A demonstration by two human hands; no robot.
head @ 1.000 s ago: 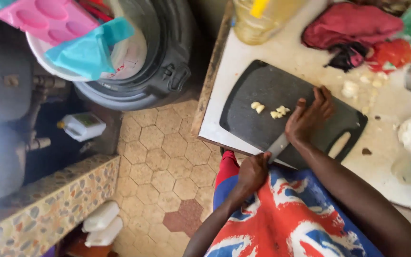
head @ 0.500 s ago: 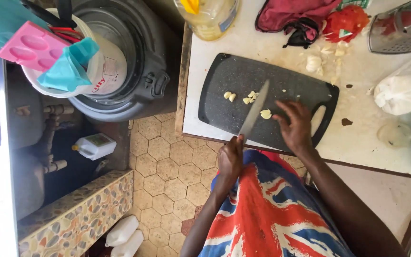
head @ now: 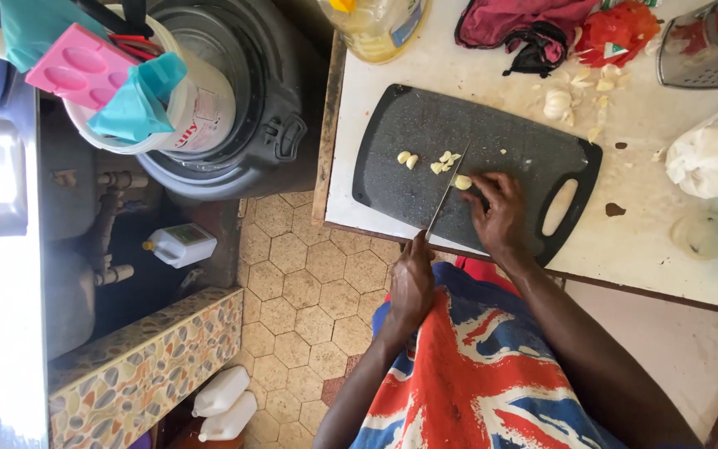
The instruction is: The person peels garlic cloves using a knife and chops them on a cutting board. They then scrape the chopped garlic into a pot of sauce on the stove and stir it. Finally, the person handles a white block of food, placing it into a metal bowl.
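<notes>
My left hand [head: 410, 281] is clamped on the handle of a knife [head: 447, 191], whose blade slants across the dark cutting board [head: 425, 137] on the white tabletop [head: 625, 249]. My right hand [head: 499, 214] rests on the board just beside the blade, fingertips pinching a garlic clove [head: 462, 181] at the blade's tip. More pale garlic pieces [head: 409, 158] lie on the board beyond the blade, and loose peels [head: 579, 83] lie off the board's far edge.

A dark red cloth [head: 518, 23] lies at the table's [head: 625, 258] far edge, a red net bag [head: 617, 32] beside it. A metal grater [head: 708, 46] sits in the far right corner, a white bag [head: 712, 158] by the right edge. An oil bottle [head: 373, 25] stands at the far left corner. Off the table's left edge, a white bucket [head: 197, 104] rests on a dark pot [head: 268, 108].
</notes>
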